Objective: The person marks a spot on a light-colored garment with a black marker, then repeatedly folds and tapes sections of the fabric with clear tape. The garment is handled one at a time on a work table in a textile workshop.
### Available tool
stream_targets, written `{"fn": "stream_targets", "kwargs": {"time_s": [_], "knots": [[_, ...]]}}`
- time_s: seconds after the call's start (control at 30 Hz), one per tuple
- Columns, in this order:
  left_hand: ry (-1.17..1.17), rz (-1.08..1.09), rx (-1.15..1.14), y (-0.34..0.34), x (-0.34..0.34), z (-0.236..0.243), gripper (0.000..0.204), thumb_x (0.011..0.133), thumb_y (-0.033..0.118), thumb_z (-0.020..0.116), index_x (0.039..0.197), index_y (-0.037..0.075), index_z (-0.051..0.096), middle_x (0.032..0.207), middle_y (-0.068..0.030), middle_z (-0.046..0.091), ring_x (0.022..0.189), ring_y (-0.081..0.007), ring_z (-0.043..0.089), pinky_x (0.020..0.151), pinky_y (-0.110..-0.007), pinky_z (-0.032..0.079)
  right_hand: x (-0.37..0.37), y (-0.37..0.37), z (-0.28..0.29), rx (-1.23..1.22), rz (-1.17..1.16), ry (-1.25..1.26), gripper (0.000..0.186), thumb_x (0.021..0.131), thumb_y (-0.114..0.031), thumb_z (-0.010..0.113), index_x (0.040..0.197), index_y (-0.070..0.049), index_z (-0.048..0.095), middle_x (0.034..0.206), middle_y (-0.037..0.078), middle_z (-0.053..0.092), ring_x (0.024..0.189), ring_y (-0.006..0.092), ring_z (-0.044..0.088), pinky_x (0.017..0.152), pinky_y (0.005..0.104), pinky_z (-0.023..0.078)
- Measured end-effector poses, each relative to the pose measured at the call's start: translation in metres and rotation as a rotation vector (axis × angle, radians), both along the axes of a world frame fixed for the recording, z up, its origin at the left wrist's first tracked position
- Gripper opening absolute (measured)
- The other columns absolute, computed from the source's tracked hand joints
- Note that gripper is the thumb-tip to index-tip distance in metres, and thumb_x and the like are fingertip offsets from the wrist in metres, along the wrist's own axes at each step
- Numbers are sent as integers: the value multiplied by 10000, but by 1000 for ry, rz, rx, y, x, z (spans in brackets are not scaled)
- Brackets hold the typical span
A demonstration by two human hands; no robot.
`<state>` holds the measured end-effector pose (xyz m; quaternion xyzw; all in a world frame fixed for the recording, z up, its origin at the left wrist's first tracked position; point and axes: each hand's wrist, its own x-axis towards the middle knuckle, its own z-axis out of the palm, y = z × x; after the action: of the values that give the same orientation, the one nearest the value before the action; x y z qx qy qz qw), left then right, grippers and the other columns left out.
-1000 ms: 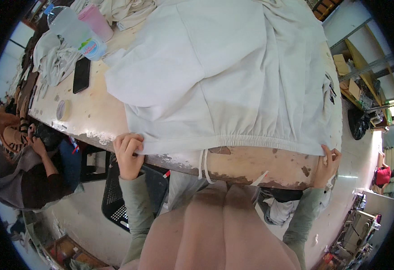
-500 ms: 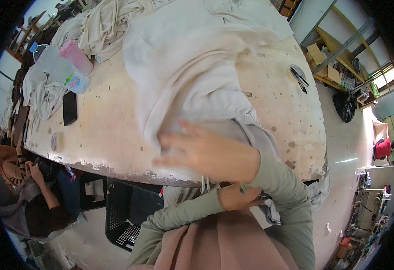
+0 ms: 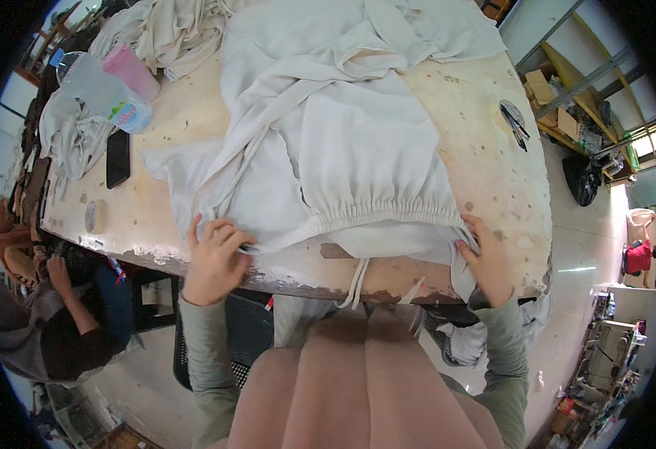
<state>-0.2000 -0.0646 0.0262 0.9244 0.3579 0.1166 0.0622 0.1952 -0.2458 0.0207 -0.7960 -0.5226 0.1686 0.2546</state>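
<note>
A white garment (image 3: 369, 142) lies folded and rumpled on the table, with its gathered elastic waistband (image 3: 380, 211) toward me and pale drawstrings (image 3: 359, 280) hanging over the front edge. My left hand (image 3: 212, 266) holds the garment's front edge at the left with curled fingers, the index finger raised. My right hand (image 3: 485, 262) pinches the cloth at the waistband's right end. Loose white fabric spreads beside both hands.
The worn table (image 3: 508, 224) carries fabric heaps (image 3: 156, 37), a water bottle (image 3: 88, 82), pink tumbler (image 3: 129, 71), phone (image 3: 117, 161), tape roll (image 3: 94, 217) and scissors (image 3: 511, 127). A black basket (image 3: 249, 329) sits below. Co-workers appear at left (image 3: 58, 322) and far right (image 3: 637, 254).
The garment was spread wide, then swept into a narrower, folded shape. My hands crossed mid-motion and are now apart at either side of the waistband.
</note>
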Motion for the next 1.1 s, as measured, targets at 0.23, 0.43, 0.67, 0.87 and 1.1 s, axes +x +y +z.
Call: {"fn": "stream_targets", "kwargs": {"time_s": [0.23, 0.43, 0.67, 0.87, 1.1], "knots": [[-658, 288, 668, 76, -19, 7, 423, 666, -59, 639, 1030, 144, 713, 941, -22, 642, 738, -197, 591, 678, -341, 444, 85, -7, 49, 606, -269, -703, 581, 659, 144, 511, 1168, -107, 638, 1013, 116, 485, 905, 229, 516, 772, 289, 419], [-221, 15, 596, 25, 7, -19, 455, 619, 12, 697, 1055, 142, 701, 992, 8, 679, 838, -201, 545, 772, -330, 402, 119, -22, 49, 348, -374, -798, 646, 702, 97, 528, 1289, -167, 576, 1134, 136, 491, 995, 308, 517, 877, 367, 423], [-239, 71, 324, -21, 15, -44, 423, 568, 32, 711, 974, 147, 686, 995, 32, 662, 917, -217, 531, 839, -346, 368, 55, -19, 18, 146, 76, -482, 516, 772, -86, 582, 1285, -137, 549, 1344, 144, 474, 1234, 358, 452, 1051, 454, 311], [-406, 77, 217, -20, 21, -46, 291, 578, -46, 700, 829, 67, 606, 978, -53, 660, 864, -247, 577, 742, -355, 445, -31, 57, -17, 316, 593, -339, 386, 754, -24, 642, 1129, -84, 570, 1163, 101, 583, 1123, 281, 533, 990, 423, 380], [-687, 195, 361, -39, 22, -51, 235, 655, -144, 631, 809, 31, 599, 985, -130, 632, 899, -249, 622, 696, -294, 501, -40, 85, -30, 247, 585, -394, 331, 770, -93, 595, 1100, -76, 577, 1112, 107, 566, 1000, 282, 545, 901, 427, 417]]}}
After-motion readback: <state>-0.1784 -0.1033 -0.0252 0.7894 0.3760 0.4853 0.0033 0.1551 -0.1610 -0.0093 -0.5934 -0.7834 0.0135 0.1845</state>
